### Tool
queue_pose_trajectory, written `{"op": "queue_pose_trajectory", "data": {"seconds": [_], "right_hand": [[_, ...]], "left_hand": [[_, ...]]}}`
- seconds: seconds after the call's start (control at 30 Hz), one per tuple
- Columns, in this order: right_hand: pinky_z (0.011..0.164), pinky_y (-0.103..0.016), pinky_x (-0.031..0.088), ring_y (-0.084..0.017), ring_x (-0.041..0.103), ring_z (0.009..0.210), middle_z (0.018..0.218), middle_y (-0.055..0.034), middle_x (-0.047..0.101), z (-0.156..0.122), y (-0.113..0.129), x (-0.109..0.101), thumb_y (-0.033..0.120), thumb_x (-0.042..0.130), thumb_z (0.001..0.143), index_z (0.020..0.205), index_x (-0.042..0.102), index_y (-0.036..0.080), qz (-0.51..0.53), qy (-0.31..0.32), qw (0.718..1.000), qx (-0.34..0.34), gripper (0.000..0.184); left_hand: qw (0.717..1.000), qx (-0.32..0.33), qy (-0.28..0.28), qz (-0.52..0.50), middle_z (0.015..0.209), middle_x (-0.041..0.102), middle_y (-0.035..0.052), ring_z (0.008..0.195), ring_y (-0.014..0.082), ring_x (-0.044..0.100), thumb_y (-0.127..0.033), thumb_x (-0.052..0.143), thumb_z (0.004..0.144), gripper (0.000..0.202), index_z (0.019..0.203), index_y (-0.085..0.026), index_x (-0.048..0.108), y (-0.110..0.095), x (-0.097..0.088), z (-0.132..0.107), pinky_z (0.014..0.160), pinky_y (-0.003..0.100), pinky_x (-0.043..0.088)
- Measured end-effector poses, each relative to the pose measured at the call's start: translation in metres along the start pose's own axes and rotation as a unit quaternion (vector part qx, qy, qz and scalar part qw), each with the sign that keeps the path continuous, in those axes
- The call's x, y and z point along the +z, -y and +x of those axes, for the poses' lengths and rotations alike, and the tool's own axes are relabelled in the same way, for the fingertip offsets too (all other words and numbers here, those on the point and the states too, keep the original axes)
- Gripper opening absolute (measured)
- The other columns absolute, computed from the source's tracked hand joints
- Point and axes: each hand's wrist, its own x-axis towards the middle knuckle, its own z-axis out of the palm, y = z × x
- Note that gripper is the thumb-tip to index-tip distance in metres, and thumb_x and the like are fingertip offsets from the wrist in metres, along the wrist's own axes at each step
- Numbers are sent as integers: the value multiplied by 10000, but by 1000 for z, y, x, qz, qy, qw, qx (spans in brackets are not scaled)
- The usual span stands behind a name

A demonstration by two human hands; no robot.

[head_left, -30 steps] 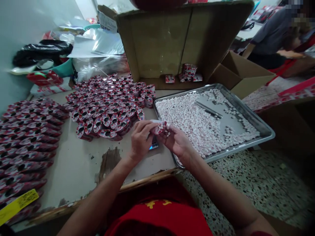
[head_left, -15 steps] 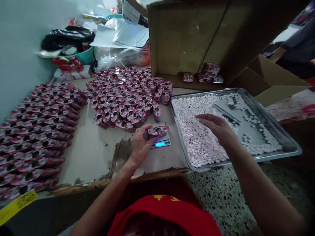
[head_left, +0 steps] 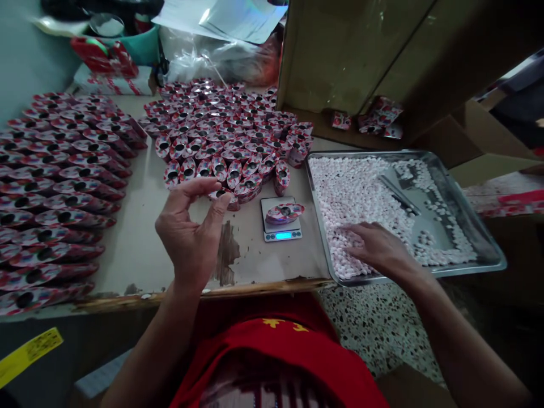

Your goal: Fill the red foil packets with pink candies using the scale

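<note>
My left hand (head_left: pixel 191 235) is raised over the table's front part, thumb and fingers curved apart with no object visible between them. Behind its fingertips is one of the small printed boxes with round openings (head_left: pixel 234 173), which stand crowded together. To its right a single printed box (head_left: pixel 284 212) rests on a small digital scale (head_left: pixel 283 236) with a lit blue display, untouched by either hand. My right hand (head_left: pixel 380 249) reaches into a metal tray (head_left: pixel 480 241), fingers apart and touching the small white pellets (head_left: pixel 346 187) spread there.
Angled rows of similar boxes (head_left: pixel 63 187) fill the table's left side. A large cardboard box (head_left: pixel 331 62) stands behind the tray, with a few printed packs (head_left: pixel 380 116) at its foot. A metal bar (head_left: pixel 398 194) lies among the pellets. Plastic bags and a teal basin (head_left: pixel 142 45) are at the back.
My left hand has let go of the box on the scale and moved left and up. My right hand has lowered into the pellets. The view has tilted down.
</note>
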Motion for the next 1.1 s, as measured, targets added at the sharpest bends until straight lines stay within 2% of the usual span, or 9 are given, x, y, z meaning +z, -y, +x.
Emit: {"op": "queue_pose_trajectory", "data": {"seconds": [0.1,0.23,0.37,0.6,0.73,0.83,0.93,1.0,1.1], "right_hand": [[733,-352,478,-272,704,865,960,-87,776,21,5,9,296,676,833,1141,795,229,0,-13,999,53,337],[588,-295,415,-184,619,624,682,-4,687,38,-11,4,342,729,772,904,762,222,179,8,979,96,181],[515,-272,381,-149,549,549,647,-4,656,36,-32,-1,473,811,738,924,735,188,342,-15,931,124,349],[585,-288,432,-154,545,624,746,-15,650,19,-31,8,521,849,773,992,768,202,372,-55,921,103,396],[702,-314,484,-169,564,745,969,-47,688,16,0,4,497,885,771,1091,807,249,355,-149,920,78,412],[706,-293,526,-177,629,785,930,-40,705,20,36,8,512,806,865,1075,761,253,589,-119,790,122,337],[738,-280,594,-176,696,827,916,-41,736,28,67,16,404,766,895,952,698,234,818,-43,550,162,191],[734,-238,605,-149,698,809,894,-25,736,34,77,19,308,702,924,912,669,231,890,-25,425,164,84],[649,-199,595,-135,681,744,856,-14,727,41,78,21,256,630,952,955,671,226,918,-22,366,149,50]], "left_hand": [[1000,10,4,13,1074,757,8,1030,190,717,-262,847,879,240,1097,-248,749,-5,-3,2,1028,396,577],[998,9,36,56,1102,763,13,1045,198,716,-261,828,889,230,1106,-262,751,-3,-6,2,1044,395,575],[991,12,88,104,1099,769,13,1025,197,725,-234,814,883,239,1110,-260,746,-2,-1,2,1033,395,579],[961,8,233,150,1170,770,49,1055,240,707,-119,920,707,624,1273,-247,690,27,37,-16,958,421,585],[952,19,286,111,1142,784,65,1067,266,710,-166,881,783,412,1162,-235,737,56,70,-36,981,448,576],[950,114,282,75,1138,783,70,1109,256,705,-196,758,911,234,1140,-245,755,45,94,-39,1035,452,562],[890,273,357,73,1205,775,61,1238,248,666,-215,654,993,222,1165,-291,774,10,114,-32,1162,464,487],[825,341,446,71,1261,769,42,1301,227,643,-213,597,1031,259,1195,-317,768,-11,123,-27,1208,446,442],[775,361,513,76,1285,766,35,1316,205,639,-168,513,1062,321,1213,-316,755,-21,131,-24,1174,417,452]]}}
